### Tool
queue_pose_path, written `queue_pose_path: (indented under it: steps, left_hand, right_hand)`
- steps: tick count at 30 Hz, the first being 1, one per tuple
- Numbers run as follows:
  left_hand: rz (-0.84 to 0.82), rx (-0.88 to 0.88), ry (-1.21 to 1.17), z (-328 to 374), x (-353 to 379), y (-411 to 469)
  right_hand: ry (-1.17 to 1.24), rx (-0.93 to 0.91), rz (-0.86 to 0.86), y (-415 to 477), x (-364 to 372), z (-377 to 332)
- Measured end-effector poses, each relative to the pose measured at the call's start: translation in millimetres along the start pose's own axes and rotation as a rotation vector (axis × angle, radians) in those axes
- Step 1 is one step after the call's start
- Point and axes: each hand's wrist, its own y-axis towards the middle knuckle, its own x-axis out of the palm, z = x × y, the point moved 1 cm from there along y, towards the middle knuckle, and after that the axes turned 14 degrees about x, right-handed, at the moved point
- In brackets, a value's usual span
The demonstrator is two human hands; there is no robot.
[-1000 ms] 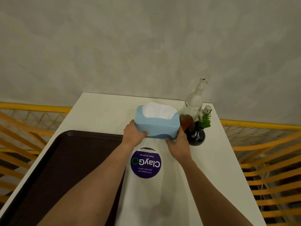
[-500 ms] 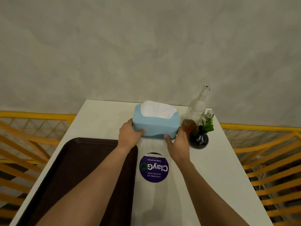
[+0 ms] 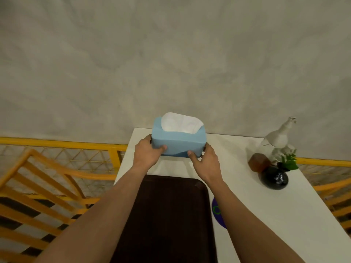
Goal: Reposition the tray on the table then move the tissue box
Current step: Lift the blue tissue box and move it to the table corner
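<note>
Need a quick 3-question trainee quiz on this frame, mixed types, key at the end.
1. True or false: both hands grip the tissue box.
2. Which thing lies nearest the camera? A) vase B) tray C) spray bottle
3. Fill in: the tissue showing at the top of the box is ____ in colour.

Key
1. True: the left hand holds the box's left end and the right hand its right end.
2. B: the tray runs between the forearms to the bottom edge of the view; the vase and bottle stand further back on the right of the table.
3. White.
</note>
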Motion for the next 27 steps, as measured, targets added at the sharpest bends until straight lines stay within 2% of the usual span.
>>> queue_pose_path:
  steps: [10, 21, 27]
  left_hand:
    - [0.002, 0.018, 0.029, -65.9, -66.0, 20.0]
    - [-0.067, -0.034, 0.009, -123.3, -46.9, 25.6]
    - [-0.087, -0.052, 0.109, -140.4, -42.3, 39.4]
  right_hand:
    - [-0.042, 0.056, -0.088, -2.5, 82.2, -38.4]
    - [-0.123, 0.101, -0.118, 17.3, 125.3, -6.6]
    - [-0.112, 0.097, -0.124, 28.8, 132.1, 3.6]
